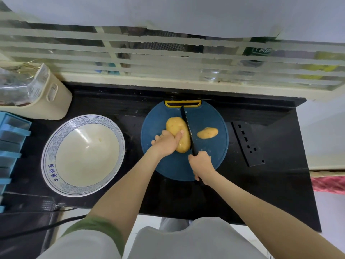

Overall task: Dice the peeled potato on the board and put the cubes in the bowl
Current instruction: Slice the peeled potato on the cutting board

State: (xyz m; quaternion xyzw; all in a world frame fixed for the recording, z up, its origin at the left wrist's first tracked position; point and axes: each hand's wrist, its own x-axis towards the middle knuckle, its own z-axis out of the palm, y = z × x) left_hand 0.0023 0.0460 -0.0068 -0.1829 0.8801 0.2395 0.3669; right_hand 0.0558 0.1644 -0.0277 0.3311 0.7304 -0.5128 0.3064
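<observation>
One peeled potato (175, 128), firm and probably slippery, seemed best pinned at its near end. The right hand (201, 165) was wrapped round the knife (187, 126) handle; the left hand (165, 144), fingers curled, gripped the potato on the board (168, 169), a cut slice (207, 132) right, the bowl (74, 165) left.

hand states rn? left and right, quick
Left hand: holds the potato down on the board.
Right hand: grips the knife, blade against the potato's right side.
</observation>
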